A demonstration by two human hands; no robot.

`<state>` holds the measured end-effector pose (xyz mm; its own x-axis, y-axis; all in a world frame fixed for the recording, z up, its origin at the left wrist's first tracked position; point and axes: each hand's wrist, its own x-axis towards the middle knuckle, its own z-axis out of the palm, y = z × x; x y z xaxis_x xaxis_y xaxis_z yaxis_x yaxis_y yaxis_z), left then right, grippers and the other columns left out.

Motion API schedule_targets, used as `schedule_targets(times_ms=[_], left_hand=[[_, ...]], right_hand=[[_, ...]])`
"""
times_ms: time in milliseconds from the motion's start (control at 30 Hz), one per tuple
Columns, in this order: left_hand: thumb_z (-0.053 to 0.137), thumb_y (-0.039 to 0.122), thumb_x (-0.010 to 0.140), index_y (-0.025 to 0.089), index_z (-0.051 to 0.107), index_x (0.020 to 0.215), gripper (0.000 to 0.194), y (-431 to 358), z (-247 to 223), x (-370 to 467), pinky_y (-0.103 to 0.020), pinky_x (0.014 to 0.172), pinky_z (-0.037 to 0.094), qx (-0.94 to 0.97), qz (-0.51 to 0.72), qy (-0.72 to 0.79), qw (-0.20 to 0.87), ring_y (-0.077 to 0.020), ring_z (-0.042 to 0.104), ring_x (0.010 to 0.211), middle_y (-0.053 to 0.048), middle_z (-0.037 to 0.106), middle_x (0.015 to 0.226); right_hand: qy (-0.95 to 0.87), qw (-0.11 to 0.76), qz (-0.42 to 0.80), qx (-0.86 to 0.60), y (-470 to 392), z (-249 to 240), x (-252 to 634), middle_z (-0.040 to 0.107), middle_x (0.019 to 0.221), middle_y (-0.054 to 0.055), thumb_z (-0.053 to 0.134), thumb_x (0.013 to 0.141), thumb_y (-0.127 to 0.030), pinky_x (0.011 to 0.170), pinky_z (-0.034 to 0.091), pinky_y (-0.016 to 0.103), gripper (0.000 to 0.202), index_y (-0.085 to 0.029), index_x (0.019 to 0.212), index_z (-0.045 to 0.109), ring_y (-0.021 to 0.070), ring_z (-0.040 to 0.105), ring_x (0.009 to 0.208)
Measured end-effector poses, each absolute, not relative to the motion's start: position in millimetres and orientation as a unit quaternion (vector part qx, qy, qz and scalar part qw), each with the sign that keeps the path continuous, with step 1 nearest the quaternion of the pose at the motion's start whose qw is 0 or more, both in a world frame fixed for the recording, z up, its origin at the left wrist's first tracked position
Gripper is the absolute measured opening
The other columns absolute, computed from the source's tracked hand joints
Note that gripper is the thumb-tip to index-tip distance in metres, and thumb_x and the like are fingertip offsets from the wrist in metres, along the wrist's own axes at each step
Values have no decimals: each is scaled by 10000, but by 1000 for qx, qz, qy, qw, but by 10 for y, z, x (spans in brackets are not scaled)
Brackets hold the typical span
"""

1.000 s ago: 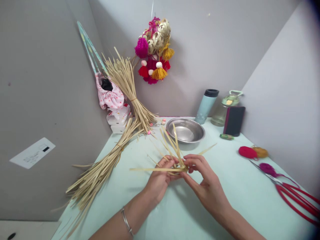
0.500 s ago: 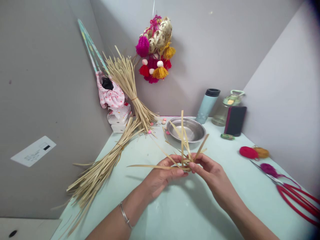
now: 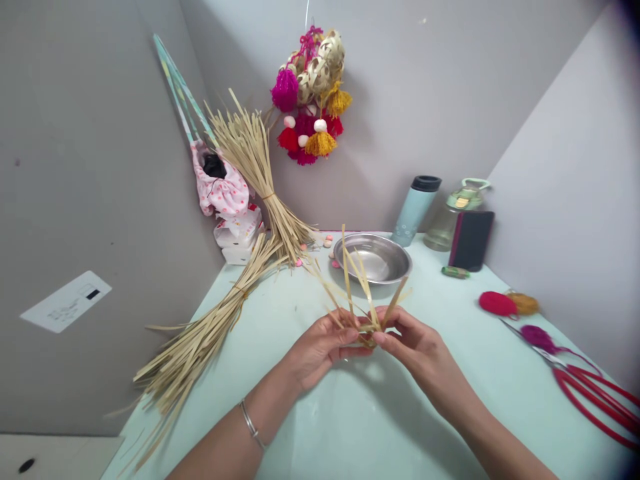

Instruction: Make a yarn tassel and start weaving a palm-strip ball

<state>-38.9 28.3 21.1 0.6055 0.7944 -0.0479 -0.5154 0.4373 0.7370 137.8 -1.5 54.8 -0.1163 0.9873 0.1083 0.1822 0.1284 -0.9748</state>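
Between my two hands is a small woven piece of flat straw-coloured strips point(image 3: 369, 328), with several loose strip ends standing up and fanning outward. My left hand point(image 3: 327, 343) is closed on its left side, thumb on top and fingers beneath. On the right side my right hand point(image 3: 407, 332) pinches it between thumb and fingers. Parts of the weave are hidden behind the fingertips. The piece is held above the pale green table point(image 3: 340, 433), just in front of a shallow metal bowl point(image 3: 345, 270).
Two tied bundles of strips, one lying point(image 3: 200, 353) and one leaning point(image 3: 260, 180), are at left. A tumbler point(image 3: 414, 212), bottle point(image 3: 443, 227) and phone point(image 3: 471, 241) stand at back right. Yarn point(image 3: 497, 304) and red-handled scissors point(image 3: 590, 393) lie right. Woven balls with tassels point(image 3: 313, 93) hang behind.
The upright strips have tilted and shifted left. A long strip that stuck out leftward over my left hand no longer extends there. My left thumb has moved up and slightly left.
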Motion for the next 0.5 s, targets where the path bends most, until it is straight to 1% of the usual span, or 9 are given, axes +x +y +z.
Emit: schedule_targets(times_ms=[100,267,400,500], left_hand=[[770,273,751,149,595,847,234,282,203,-382,-337,875,495,347,397,206,825,-177,657,902,-71,685,958],[783,258,733,166,573,886,276,269,210,-345,-324,846,512,333,409,218,821,-176,669,883,-57,691,958],[792,203,710,173,546,905,315,249,204,-312,-347,877,510,319,440,215,811,-197,672,918,-52,673,985],[777,156,710,170,522,847,290,232,203,-301,-364,890,508,313,462,209,803,-209,669,942,-52,658,995]], right_hand=[[-620,445,437,-476,-19,532,1375,600,1013,71,637,848,-409,774,542,341,200,-210,870,628,232,593,939],[-642,449,414,-464,-19,497,1377,593,1036,74,623,861,-401,781,546,362,185,-219,894,626,236,588,950],[-661,457,372,-465,-7,437,1378,582,1030,64,621,868,-354,752,520,349,123,-232,872,609,234,577,964],[-670,459,355,-464,2,392,1381,574,1065,62,613,880,-326,756,505,343,86,-242,885,598,241,560,1025]])
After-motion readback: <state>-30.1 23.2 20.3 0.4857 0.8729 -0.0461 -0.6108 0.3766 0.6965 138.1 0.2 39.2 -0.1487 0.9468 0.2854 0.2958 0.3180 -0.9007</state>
